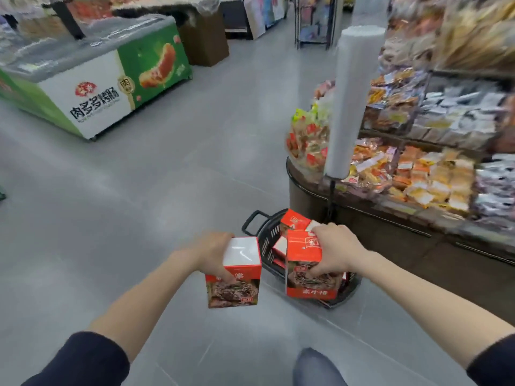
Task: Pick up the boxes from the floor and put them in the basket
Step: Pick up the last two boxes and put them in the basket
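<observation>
My left hand (210, 253) grips an orange and white box (235, 274) with a food picture on its side, held in the air just left of the basket. My right hand (333, 252) grips a second orange box (302, 263) from above, and holds it over the near part of the black plastic basket (266, 243). The basket stands on the floor beside a display stand. Inside it lie other orange and white boxes (294, 220), partly hidden by the box in my right hand.
A dark display stand (390, 235) loaded with packaged snacks stands right of the basket, with a white roll on a pole (351, 101) at its corner. A green and white chest freezer (92, 79) stands at the far left. Grey floor (167, 176) spreads between them. My knee (315, 369) shows at the bottom.
</observation>
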